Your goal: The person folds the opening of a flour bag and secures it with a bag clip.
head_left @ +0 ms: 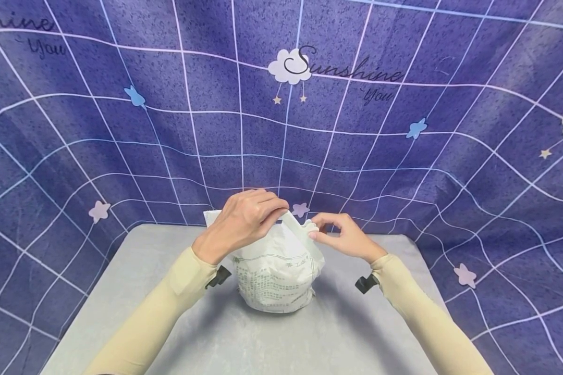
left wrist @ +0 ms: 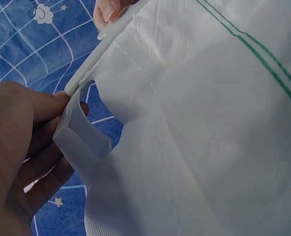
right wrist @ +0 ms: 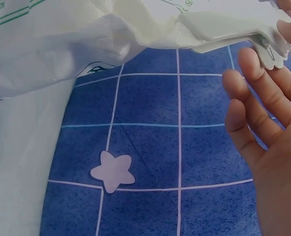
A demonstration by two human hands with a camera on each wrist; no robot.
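A white plastic bag (head_left: 277, 278) with green print stands bulging on the table, its top pulled up. My left hand (head_left: 246, 219) pinches the bag's upper edge beside a cut-out handle hole; in the left wrist view, its thumb also touches the end of a long pale clip (left wrist: 94, 59). My right hand (head_left: 341, 235) grips the clip's scalloped end between thumb and forefinger. In the right wrist view, a small metal spring (right wrist: 267, 43) shows at that end, and the other fingers (right wrist: 248, 115) spread loosely below. The clip lies along the bag's top edge. The bag's contents are hidden.
The bag stands on a grey table (head_left: 169, 333). Behind and around it hangs a blue-purple curtain (head_left: 338, 130) with grid lines, clouds and stars. Black straps (head_left: 367, 284) sit at both wrists.
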